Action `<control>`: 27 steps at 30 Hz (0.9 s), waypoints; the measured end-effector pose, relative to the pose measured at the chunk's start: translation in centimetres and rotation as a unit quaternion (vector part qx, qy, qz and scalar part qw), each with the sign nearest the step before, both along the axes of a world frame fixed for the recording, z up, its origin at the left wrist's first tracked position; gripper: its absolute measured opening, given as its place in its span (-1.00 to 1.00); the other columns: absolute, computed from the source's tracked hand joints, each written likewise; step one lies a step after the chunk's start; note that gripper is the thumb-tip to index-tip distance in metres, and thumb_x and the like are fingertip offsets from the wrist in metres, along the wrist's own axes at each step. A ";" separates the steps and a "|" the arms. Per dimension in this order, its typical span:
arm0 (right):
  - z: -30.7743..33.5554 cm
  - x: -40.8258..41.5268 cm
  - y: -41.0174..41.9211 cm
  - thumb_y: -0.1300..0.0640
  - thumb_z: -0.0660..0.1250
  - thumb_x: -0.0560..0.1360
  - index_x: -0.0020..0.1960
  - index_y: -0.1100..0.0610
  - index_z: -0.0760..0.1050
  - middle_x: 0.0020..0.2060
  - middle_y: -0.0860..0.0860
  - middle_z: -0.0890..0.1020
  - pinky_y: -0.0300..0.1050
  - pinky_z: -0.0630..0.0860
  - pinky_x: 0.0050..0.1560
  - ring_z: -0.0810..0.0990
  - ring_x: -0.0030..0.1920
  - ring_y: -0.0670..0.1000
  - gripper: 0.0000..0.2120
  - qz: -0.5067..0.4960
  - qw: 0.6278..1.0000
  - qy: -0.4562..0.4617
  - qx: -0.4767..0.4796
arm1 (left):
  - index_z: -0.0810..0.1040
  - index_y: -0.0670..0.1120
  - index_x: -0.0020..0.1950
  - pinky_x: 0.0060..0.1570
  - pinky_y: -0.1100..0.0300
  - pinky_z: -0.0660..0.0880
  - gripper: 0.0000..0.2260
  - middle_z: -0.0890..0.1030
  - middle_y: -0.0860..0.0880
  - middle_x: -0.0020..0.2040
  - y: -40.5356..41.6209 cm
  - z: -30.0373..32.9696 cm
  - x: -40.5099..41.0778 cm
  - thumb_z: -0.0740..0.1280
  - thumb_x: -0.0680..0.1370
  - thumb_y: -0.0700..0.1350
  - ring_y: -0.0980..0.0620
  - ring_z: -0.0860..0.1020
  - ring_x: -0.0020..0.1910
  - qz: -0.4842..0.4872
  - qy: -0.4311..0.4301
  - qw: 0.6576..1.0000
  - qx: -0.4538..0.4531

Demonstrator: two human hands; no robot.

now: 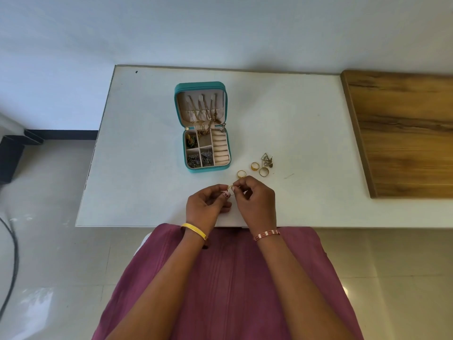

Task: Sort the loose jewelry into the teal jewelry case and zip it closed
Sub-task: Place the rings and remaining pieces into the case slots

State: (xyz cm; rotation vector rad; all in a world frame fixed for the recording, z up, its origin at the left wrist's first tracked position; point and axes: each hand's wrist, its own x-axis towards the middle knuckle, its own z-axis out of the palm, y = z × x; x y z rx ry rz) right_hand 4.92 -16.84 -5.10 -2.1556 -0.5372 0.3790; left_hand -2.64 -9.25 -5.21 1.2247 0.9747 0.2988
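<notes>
The person's left hand (pixel 208 203) and right hand (pixel 255 200) are meeting just above the near edge of the white rectangular table (pixel 147 143), and both are pinching one small gold ring (pixel 230 187) between curled fingertips; the ring is tiny in this view, so which fingers are actually touching it is hard to tell. The square teal zip-up jewelry case (pixel 203 126) is lying open farther back on the table, well apart from the hands, its lid tilting away and showing thin gold chain necklaces (pixel 203 114) hanging from hooks over a gathered pocket and spilling down into the base. In the base, a green and gold earring piece (pixel 191 141) is sitting in the far left compartment, dark silvery earrings (pixel 199 159) are filling the two near compartments, and the cream padded ring rolls (pixel 220 149) along the right side are showing no ring. Between the case and the hands, three loose gold rings (pixel 255 166) are lying on the table, apart from one another, and just beyond them a small heap of triangular silvery earrings (pixel 266 160) is resting. A plain yellow bangle (pixel 195 231) is circling the left wrist and a red and white beaded bracelet (pixel 267 234) the right. A brown wooden board (pixel 404 133) is lying at the table's right side.
</notes>
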 end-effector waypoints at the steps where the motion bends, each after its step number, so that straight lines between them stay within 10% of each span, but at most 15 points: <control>1: 0.0 0.0 0.0 0.28 0.38 0.41 -0.16 0.19 0.60 -0.25 0.06 0.66 -0.31 0.44 -0.23 0.54 -0.28 -0.07 -0.97 0.003 1.000 0.010 0.008 | 0.57 -0.24 0.01 -0.33 0.34 0.57 -0.86 0.59 -0.11 -0.30 0.0 0.0 0.0 0.31 0.47 -0.35 0.18 0.59 -0.44 0.001 -0.003 1.000 0.000; 21: 1.1 0.4 0.7 0.28 0.42 0.39 -0.04 0.21 0.64 -0.12 0.09 0.69 -0.52 0.44 -0.14 0.58 -0.18 -0.13 -0.85 0.030 0.996 0.055 0.063 | 0.61 -0.14 -0.01 -0.17 0.36 0.57 -0.85 0.62 0.06 -0.23 0.7 -0.1 0.0 0.35 0.46 -0.30 0.26 0.58 -0.36 0.073 0.021 0.991 0.111; 27: 1.7 2.8 3.0 0.32 0.38 0.42 0.00 0.21 0.63 -0.11 0.10 0.69 -0.41 0.49 -0.13 0.62 -0.15 -0.02 -0.83 0.036 0.996 -0.055 0.056 | 0.55 -0.05 0.00 -0.14 0.25 0.59 -0.87 0.61 -0.06 -0.15 1.7 -0.4 -0.2 0.28 0.52 -0.24 0.18 0.59 -0.30 0.152 0.041 0.979 0.133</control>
